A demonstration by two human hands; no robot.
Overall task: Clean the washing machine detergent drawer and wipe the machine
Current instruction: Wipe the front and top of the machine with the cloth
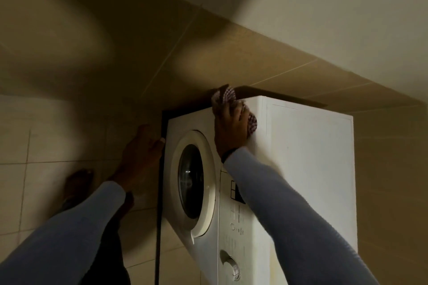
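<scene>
The white washing machine [308,169] fills the view from centre to 4 o'clock, its round door [192,183] facing 9 o'clock. At 12 o'clock of the door, the right hand [230,127] grips a bunched checked cloth [223,96] against the cabinet's corner. The left hand [141,148], at 9 o'clock, touches the front edge, but I cannot tell whether it is gripping or resting. I cannot pick out the detergent drawer. The forearm crosses the controls, so a sleeve could nudge the dial [231,266] at 6 o'clock.
</scene>
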